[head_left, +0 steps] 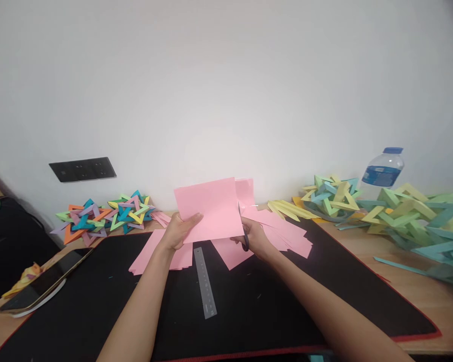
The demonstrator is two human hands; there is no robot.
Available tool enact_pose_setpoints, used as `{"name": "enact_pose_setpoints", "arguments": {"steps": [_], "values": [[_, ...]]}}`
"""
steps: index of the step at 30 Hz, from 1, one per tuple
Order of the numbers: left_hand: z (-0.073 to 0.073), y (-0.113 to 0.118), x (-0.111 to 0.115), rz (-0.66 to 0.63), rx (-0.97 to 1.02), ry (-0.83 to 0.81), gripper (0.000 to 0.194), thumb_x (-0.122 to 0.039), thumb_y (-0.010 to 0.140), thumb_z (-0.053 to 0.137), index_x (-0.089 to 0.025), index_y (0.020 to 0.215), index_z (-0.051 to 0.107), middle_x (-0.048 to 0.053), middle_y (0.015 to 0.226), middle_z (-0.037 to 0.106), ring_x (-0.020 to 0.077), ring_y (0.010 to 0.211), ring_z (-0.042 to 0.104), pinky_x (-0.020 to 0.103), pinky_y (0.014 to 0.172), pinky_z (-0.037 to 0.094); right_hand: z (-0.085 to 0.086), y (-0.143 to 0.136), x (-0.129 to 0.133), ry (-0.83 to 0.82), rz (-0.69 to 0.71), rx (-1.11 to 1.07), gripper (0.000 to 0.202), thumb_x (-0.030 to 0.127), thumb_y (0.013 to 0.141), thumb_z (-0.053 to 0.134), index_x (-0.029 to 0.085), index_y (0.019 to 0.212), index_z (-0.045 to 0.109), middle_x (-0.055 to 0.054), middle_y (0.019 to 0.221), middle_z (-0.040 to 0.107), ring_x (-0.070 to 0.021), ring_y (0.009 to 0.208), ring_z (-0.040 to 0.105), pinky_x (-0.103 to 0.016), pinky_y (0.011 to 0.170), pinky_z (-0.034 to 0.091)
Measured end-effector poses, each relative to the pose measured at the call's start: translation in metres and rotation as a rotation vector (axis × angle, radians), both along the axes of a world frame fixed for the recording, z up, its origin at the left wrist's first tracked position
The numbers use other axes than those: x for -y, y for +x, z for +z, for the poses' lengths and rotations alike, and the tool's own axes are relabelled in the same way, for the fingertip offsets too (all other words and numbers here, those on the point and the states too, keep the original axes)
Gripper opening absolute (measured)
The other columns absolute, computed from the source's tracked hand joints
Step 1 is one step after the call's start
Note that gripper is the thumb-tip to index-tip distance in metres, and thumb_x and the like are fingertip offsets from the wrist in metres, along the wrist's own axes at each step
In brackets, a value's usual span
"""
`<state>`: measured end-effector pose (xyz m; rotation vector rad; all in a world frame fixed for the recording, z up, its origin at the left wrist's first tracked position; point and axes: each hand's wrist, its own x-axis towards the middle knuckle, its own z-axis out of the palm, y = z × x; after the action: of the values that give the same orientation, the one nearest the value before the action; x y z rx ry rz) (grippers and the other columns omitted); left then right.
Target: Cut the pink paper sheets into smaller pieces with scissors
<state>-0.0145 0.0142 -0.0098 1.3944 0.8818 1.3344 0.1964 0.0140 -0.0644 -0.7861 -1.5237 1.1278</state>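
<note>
My left hand (pixel 181 230) grips a sheet of pink paper (pixel 211 206) by its lower left part, thumb on the near face, and holds it up above the mat. My right hand (pixel 254 236) is closed around the dark handle of a pair of scissors (pixel 245 240). A blade stands upright along the sheet's right edge; the rest of the scissors is hidden by paper and fingers. Under and behind my hands lie pink sheets, one pile (pixel 147 254) at the left and a fanned pile (pixel 287 232) at the right. A ruler (pixel 204 281) lies on the mat below the sheet.
A black mat (pixel 249 311) with red edging covers the wooden table (pixel 434 301). Folded paper stars (pixel 130 211) stand back left, more (pixel 403 211) at right near a plastic bottle (pixel 383 171). Yellow strips (pixel 290 208) lie at the back. A phone (pixel 47 281) rests at left.
</note>
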Motion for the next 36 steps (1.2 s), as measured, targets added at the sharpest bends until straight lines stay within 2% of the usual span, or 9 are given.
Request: {"name": "enact_pose_setpoints", "arguments": {"steps": [5,11,22,26,32,36], "values": [[0.001,0.001,0.0,0.006,0.002,0.004,0.049,-0.034,0.063,0.078,-0.013,0.105,0.067,0.013,0.113,0.066,0.0306,0.107,0.059,0.044,0.093,0.045,-0.002,0.0,-0.001,-0.006,-0.005,0.008,0.022,0.027,0.059,0.066,0.017,0.076,0.055,0.002,0.056,0.056,-0.0127,0.052,0.051,-0.025,0.047,0.039],[0.001,0.001,0.001,0.002,-0.003,-0.011,0.043,-0.033,0.064,0.077,-0.012,0.1,0.068,0.014,0.114,0.065,0.0309,0.107,0.058,0.044,0.093,0.046,-0.003,-0.001,-0.001,-0.05,-0.035,0.019,0.021,0.024,0.058,0.063,0.017,0.076,0.055,0.003,0.054,0.057,-0.0125,0.05,0.051,-0.024,0.046,0.039],[0.001,0.001,0.001,-0.005,-0.018,-0.022,0.045,-0.031,0.067,0.075,-0.01,0.105,0.065,0.015,0.117,0.063,0.0317,0.11,0.056,0.044,0.093,0.045,-0.008,-0.003,-0.003,-0.047,-0.014,-0.042,0.016,0.018,0.059,0.057,0.016,0.074,0.053,0.005,0.047,0.053,-0.0115,0.045,0.051,-0.023,0.045,0.038],[0.001,0.0,0.001,-0.018,-0.011,-0.028,0.048,-0.031,0.067,0.075,-0.01,0.109,0.064,0.016,0.117,0.063,0.0312,0.109,0.057,0.044,0.093,0.045,-0.007,-0.004,-0.003,-0.084,-0.027,-0.045,0.019,0.018,0.057,0.056,0.016,0.075,0.054,0.005,0.046,0.053,-0.0119,0.045,0.051,-0.022,0.042,0.036],[0.002,0.0,0.003,-0.027,-0.042,-0.029,0.052,-0.032,0.067,0.075,-0.008,0.111,0.061,0.017,0.12,0.061,0.0317,0.11,0.056,0.045,0.093,0.045,-0.002,-0.004,0.0,-0.083,-0.042,-0.052,0.015,0.016,0.056,0.055,0.016,0.071,0.054,0.003,0.05,0.056,-0.0107,0.045,0.051,-0.022,0.044,0.039],[0.004,0.001,0.005,-0.045,-0.071,-0.037,0.049,-0.032,0.067,0.075,-0.008,0.109,0.062,0.017,0.118,0.063,0.0312,0.108,0.057,0.044,0.091,0.046,0.002,-0.004,0.002,-0.086,-0.072,-0.026,0.013,0.015,0.056,0.048,0.016,0.069,0.053,0.004,0.047,0.053,-0.0093,0.042,0.048,-0.019,0.039,0.035]]}}
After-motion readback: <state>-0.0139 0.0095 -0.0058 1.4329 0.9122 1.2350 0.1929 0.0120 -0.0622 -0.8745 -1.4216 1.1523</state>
